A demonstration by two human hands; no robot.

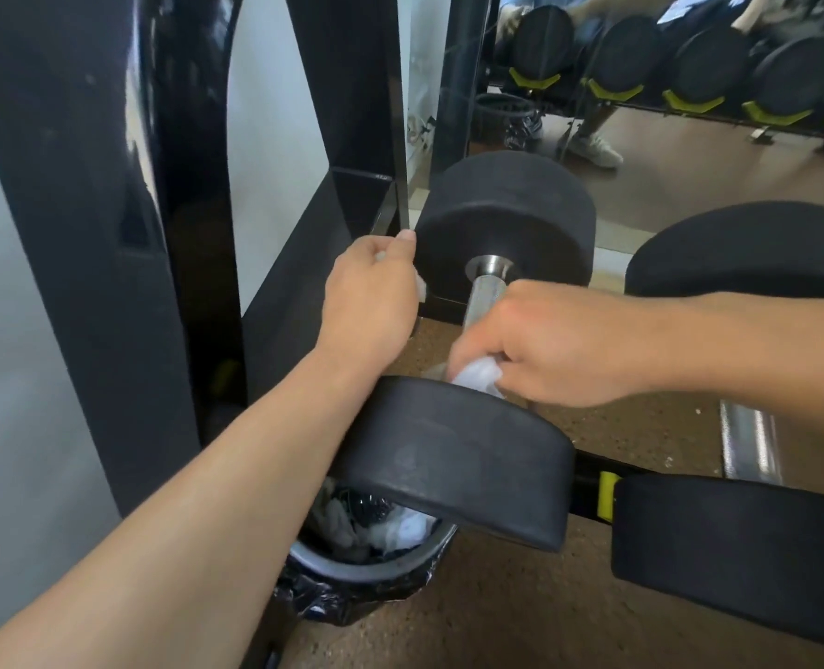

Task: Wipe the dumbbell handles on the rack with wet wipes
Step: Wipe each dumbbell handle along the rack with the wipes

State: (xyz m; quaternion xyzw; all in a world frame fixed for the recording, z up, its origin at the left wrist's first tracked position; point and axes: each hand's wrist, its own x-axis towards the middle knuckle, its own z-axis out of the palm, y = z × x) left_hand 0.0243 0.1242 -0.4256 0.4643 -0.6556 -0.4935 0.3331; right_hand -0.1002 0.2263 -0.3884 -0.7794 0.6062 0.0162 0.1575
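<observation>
A black dumbbell [453,456] lies on the rack, its steel handle [484,294] running away from me to the far head [506,219]. My right hand [559,342] wraps around the handle near the front head, gripping a crumpled white wet wipe [477,376]. My left hand [376,292] is at the left edge of the far head, fingers curled on a small white piece of wipe [420,284]. A second dumbbell [738,538] lies to the right, its handle [750,441] partly showing under my right forearm.
A bin with a black liner [366,567] holding used wipes stands on the floor under the front dumbbell head. The thick black rack frame [86,234] rises on the left. A mirror [690,113] behind shows more dumbbells and a person's legs.
</observation>
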